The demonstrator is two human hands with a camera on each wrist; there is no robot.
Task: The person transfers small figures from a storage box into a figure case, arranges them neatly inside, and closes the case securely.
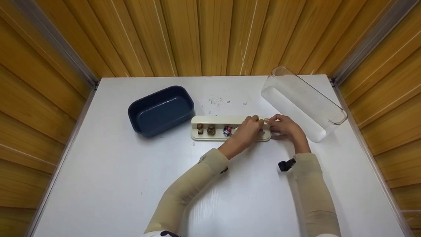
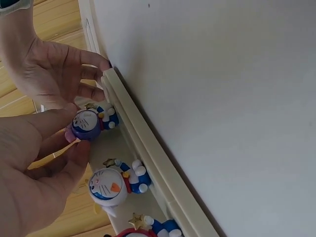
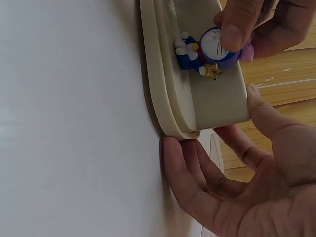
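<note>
A cream display stand (image 1: 230, 119) lies on the table with small figurines in a row on its step. My left hand (image 1: 250, 130) pinches the head of a blue-and-white cat figurine (image 2: 86, 121) with a purple hood, at the stand's right end. This figurine's feet are at the step. My right hand (image 3: 237, 182) holds the stand's right end, thumb at the back wall's corner and fingertips at the base edge. Beside the pinched figurine stands another cat figurine (image 2: 108, 185) with a white head. Further left are a red-and-blue figurine (image 1: 227, 131) and two brownish figurines (image 1: 211, 130).
To the left of the stand sits a dark blue open bin (image 1: 161, 113). A long transparent cover (image 1: 302, 102) lies at an angle at the back right, close to my right hand. Wood-patterned walls (image 1: 210, 39) border the white table (image 1: 115, 184).
</note>
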